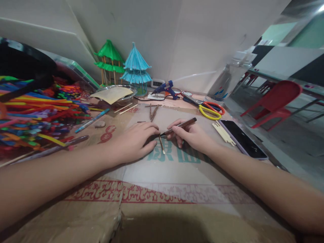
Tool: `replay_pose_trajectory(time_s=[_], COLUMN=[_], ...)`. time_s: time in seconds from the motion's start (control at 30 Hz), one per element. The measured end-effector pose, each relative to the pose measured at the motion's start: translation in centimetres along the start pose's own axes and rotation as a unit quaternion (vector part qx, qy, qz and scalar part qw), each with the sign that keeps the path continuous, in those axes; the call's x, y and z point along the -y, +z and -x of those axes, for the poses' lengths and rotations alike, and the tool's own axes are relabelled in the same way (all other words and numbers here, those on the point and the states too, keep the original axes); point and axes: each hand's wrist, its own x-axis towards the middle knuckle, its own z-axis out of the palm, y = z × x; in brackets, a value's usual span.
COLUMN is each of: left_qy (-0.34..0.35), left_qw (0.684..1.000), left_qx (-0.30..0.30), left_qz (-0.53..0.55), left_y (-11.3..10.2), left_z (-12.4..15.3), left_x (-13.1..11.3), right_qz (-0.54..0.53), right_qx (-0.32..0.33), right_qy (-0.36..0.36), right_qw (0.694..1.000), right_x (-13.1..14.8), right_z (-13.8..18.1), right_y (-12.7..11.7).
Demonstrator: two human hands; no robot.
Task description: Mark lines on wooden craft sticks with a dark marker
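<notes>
My right hand grips a dark brown marker pen, its tip pointing left and touching a short thin stick. The stick is mostly brown, with a pale near end, and lies on the translucent sheet between my hands. Fingers of my left hand curl around the far end of that stick and hold it; the fingertips are partly hidden. Just beyond my hands, several brown sticks lie on the sheet. A bundle of pale sticks is right of my right hand.
Beside the pale sticks lies a phone. Scissors, a blue glue gun, a glass dish, and green and blue pagoda models stand farther back. Colourful pipe cleaners heap up at left. Printed cardboard covers the table.
</notes>
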Motion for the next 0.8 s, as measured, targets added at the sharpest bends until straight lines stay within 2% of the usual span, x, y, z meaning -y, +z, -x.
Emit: replay_pose_trajectory(time_s=[0.3, 0.53, 0.8], left_qy=[-0.005, -0.001, -0.005], left_qw=[1.0, 1.0, 1.0], left_qx=[0.002, -0.006, -0.004], left_qz=[0.002, 0.005, 0.005], left_y=[-0.06, -0.02, -0.04], left_z=[0.04, 0.06, 0.03], left_x=[-0.04, 0.04, -0.07], right_qz=[0.006, -0.003, -0.01], right_qx=[0.033, -0.002, 0.032], right_qy=[0.013, 0.007, 0.016], right_qw=[0.999, 1.0, 0.999], right_x=[0.5, 0.26, 0.52], right_z=[0.19, 0.05, 0.14], right_y=[-0.22, 0.03, -0.12])
